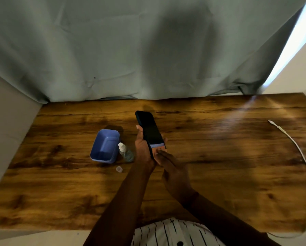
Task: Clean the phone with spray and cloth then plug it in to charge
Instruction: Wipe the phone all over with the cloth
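My left hand (142,149) holds a dark phone (149,129) screen up, tilted above the middle of the wooden table (219,174). A thin lilac-blue strip, perhaps the cloth (156,145), lies across the phone's lower end. My right hand (175,173) has its back to the camera, and its fingertips touch my left palm just below that strip. What they grip is hidden. A small clear spray bottle (125,152) stands left of my left hand. Its loose clear cap (119,169) lies on the table in front of it.
An open lilac-blue plastic box (105,146) stands just left of the bottle. A white charging cable (294,144) runs along the table's right side, its plug end (270,121) pointing left. A grey-green curtain (131,50) hangs behind the table's far edge.
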